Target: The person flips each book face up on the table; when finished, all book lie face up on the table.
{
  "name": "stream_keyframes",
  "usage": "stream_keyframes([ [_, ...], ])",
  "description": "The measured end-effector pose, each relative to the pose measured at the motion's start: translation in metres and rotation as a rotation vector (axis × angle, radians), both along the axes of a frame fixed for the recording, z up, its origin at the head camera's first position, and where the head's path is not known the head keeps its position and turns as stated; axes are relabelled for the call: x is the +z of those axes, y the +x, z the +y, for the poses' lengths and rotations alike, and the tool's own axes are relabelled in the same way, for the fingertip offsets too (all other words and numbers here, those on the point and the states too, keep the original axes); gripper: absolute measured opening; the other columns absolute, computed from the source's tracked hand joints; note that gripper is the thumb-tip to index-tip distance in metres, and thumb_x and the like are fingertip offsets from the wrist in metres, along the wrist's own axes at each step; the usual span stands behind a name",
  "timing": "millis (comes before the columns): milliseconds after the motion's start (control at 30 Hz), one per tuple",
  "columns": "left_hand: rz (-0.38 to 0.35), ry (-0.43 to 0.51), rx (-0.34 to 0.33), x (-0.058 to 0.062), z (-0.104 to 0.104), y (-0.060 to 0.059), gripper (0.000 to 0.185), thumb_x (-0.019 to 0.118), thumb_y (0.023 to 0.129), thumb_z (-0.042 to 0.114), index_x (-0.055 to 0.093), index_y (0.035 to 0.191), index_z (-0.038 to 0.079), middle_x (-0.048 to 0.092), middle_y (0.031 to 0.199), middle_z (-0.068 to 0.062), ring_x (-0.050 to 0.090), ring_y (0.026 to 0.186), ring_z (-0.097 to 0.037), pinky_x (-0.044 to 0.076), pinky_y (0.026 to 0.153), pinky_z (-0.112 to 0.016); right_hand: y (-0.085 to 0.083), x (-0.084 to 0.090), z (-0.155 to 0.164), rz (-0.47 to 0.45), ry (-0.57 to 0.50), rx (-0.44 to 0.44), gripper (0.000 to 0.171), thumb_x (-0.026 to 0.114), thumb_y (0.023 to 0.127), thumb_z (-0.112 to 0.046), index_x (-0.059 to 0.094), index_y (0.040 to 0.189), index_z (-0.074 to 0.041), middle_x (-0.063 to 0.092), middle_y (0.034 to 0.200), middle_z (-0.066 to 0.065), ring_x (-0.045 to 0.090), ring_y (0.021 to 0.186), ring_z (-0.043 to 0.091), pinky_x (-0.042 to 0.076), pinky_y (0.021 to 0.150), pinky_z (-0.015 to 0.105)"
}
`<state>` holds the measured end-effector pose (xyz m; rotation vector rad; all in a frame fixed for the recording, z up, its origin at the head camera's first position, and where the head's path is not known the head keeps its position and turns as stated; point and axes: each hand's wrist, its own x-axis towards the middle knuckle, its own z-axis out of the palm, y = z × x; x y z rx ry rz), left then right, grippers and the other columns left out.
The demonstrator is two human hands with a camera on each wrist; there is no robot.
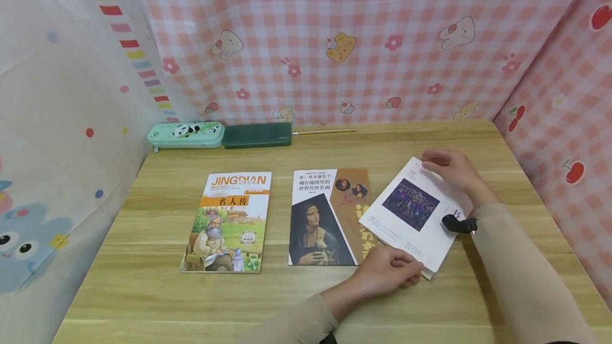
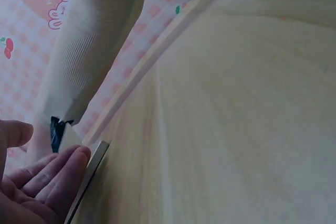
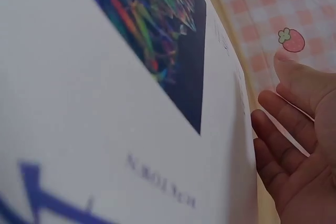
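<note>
A white magazine-like book (image 1: 411, 208) with a dark picture on its cover lies slanted at the right of the table, its left corner overlapping the brown-and-white art book (image 1: 317, 222). My left hand (image 1: 384, 272) is at its lower edge; in the left wrist view the fingers (image 2: 68, 182) lie nearly straight along that edge, thumb apart. At the upper right corner is my right hand (image 1: 451, 171), loosely bent. The right wrist view shows its fingertips (image 3: 258, 121) against the side of the white book (image 3: 105, 129), with the thumb held away.
To the left lies a book with a seated bearded figure (image 1: 227, 222) on its cover. Along the back stand a mint panda pencil case (image 1: 186, 135), a dark green case (image 1: 258, 136) and a thin gold stick (image 1: 325, 131). Patterned cloth (image 1: 311, 41) hangs behind the wooden table (image 1: 143, 291).
</note>
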<state>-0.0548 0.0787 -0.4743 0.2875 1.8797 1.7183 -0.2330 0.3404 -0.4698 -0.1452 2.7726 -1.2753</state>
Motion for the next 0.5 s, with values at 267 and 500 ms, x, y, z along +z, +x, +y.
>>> stream_keyframes([
  [267,0.169,0.010,0.020,0.002,-0.010,-0.015,0.018,0.071,0.095,0.017,0.078,0.095,0.000,0.076,0.078,-0.001,0.068,0.064,-0.003,0.057,0.058,-0.016,0.012,0.002,0.009,0.060,0.007,0.000,0.046,0.069,0.099,-0.025,0.062,0.131,0.006,0.065,0.125,0.027,0.061,0.096,0.000,0.044,0.079,0.004],
  [500,0.329,-0.028,0.100,0.001,-0.019,-0.034,0.016,0.073,0.094,0.014,0.078,0.101,0.001,0.077,0.086,0.000,0.065,0.071,0.004,0.056,0.065,-0.015,0.028,0.002,0.022,0.035,0.089,-0.019,0.049,0.067,0.100,-0.029,0.060,0.135,0.004,0.064,0.128,0.026,0.062,0.113,0.039,0.047,0.087,0.017],
])
